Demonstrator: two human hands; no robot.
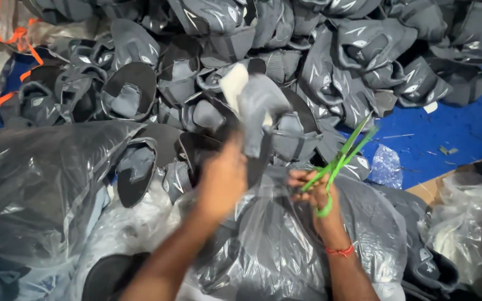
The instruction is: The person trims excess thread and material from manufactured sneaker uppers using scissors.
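Note:
My left hand (222,179) holds up a grey shoe upper (256,108) with a pale lining, blurred by motion, in the middle of the view. My right hand (314,192) grips a pair of green-handled scissors (341,158), blades pointing up and to the right, just right of the upper. A red thread band circles my right wrist. Both hands hover over clear plastic bags (277,234) stuffed with more grey uppers.
A large heap of grey and black shoe uppers (285,50) fills the far side. A big plastic-wrapped bundle (34,184) lies at left. Blue floor covering (447,134) shows at right, with scraps, a cardboard edge (428,189) and another plastic bag (464,223).

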